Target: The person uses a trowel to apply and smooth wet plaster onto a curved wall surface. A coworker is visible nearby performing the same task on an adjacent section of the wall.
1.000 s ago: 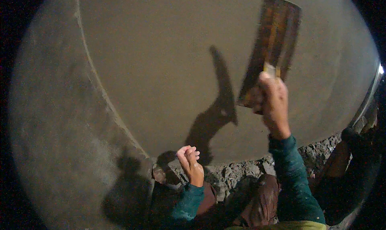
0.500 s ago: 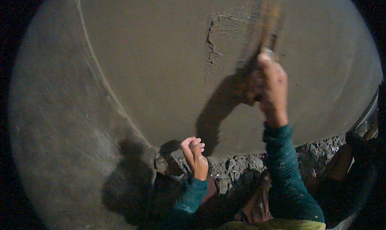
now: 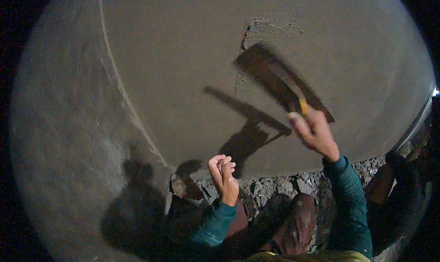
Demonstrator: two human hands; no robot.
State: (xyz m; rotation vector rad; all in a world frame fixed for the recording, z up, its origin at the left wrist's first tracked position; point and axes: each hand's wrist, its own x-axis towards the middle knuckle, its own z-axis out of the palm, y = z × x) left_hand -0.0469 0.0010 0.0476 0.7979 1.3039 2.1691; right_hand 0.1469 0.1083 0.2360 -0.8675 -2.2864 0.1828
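My right hand (image 3: 316, 133) is closed round the handle of a long plastering trowel (image 3: 275, 72), whose dark blade is smeared by motion. The blade slants from upper left to lower right, held off the surface, with its shadow falling apart from it. Beyond its upper end lies a rough patch of wet mortar (image 3: 270, 27) on the smooth grey-brown plastered surface (image 3: 174, 65). My left hand (image 3: 223, 177) hovers by the lower edge of the plaster, fingers curled in, and no object shows in it.
A pale seam (image 3: 120, 85) divides the plaster from a smoother grey surface (image 3: 59, 124) on the left. Broken stones (image 3: 275, 185) line the lower edge, near my bent knee (image 3: 298, 216). At the right, another person's leg (image 3: 382, 184) appears in shadow.
The trowel has come down from the upper right and swung from nearly upright to slanting left. The rough patch shows more fully. My left hand has hardly moved.
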